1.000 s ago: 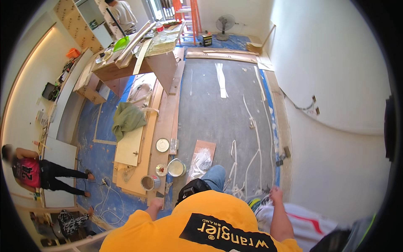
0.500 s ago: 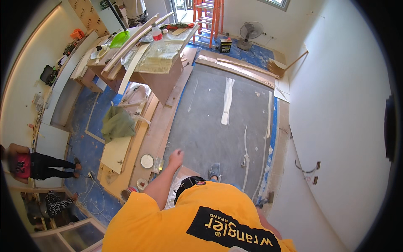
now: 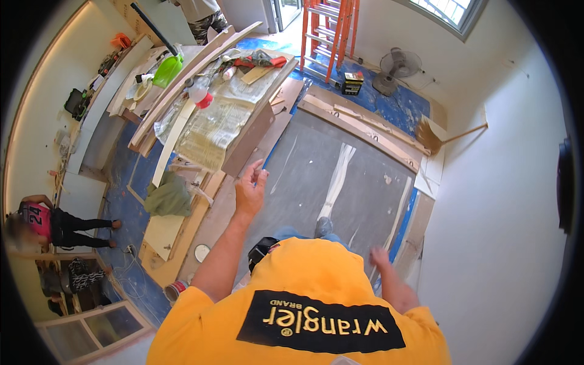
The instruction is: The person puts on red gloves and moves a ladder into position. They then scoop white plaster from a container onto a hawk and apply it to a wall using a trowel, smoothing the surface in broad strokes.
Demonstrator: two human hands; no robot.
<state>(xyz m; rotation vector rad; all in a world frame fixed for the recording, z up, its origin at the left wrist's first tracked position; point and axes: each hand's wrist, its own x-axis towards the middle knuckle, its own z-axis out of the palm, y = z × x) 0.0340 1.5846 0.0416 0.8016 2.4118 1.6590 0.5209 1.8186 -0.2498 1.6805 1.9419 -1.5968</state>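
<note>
Near the counter (image 3: 254,137), the left hand (image 3: 250,190) has its grip loosely apart and seemingly empty, the right hand (image 3: 381,258) shows a grip too blurred to tell, and right of the counter a white strip (image 3: 335,182) lies unhandled, the surrounding work seemingly unfinished.

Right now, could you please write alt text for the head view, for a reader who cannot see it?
Seen from above, a person in a yellow shirt raises the left hand near a cluttered worktable, the right hand blurred beside the body. Around them is a room with a grey floor, an orange ladder and a fan.
</note>
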